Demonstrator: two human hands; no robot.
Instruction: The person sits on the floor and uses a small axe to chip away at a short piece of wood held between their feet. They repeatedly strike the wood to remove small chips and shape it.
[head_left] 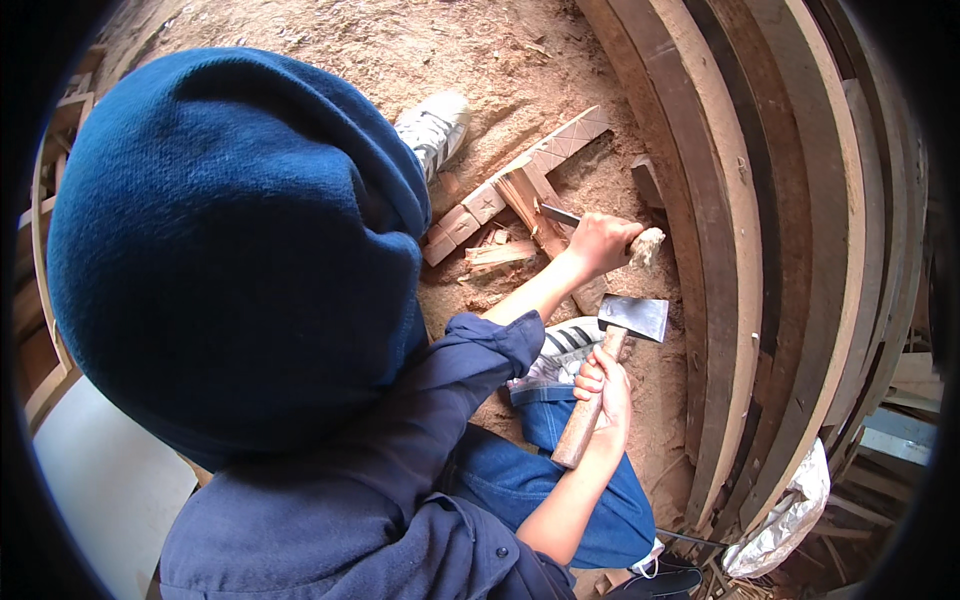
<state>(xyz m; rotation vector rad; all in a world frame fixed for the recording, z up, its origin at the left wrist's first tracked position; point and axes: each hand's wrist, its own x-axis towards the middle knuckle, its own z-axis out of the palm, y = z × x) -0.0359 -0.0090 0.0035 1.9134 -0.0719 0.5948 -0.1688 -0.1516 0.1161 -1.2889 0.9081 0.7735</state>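
While the hood (230,250), dark blue and knitted, fills everything far left of the hatchet (633,317), the work sits close around that tool. Up and left of the hatchet a white striped shoe (435,125) rests on the sawdust (400,45). Nearer the hatchet, still up and left, lies a pale strip (520,170) of wood with cut marks on its face, and a split reddish block (530,205) leans across it with offcuts beside it.

Just above the hatchet the left hand (600,245) is closed in a fist around the chisel (560,215). Its dark blade points left into the block, and its frayed, pale butt sticks out of the fist to the right.

The hatchet has a grey, flat, wedge-shaped head with a bright edge, on a short tan handle. It hangs in the air just under the chisel's butt, apart from it. The right hand (605,390) wraps the handle at mid-length, fingers curled tight. A second shoe (570,340) shows just left of the handle.

Right of the hatchet stand planks (720,250), brown and stacked on edge. A white bag (790,510) lies below them.
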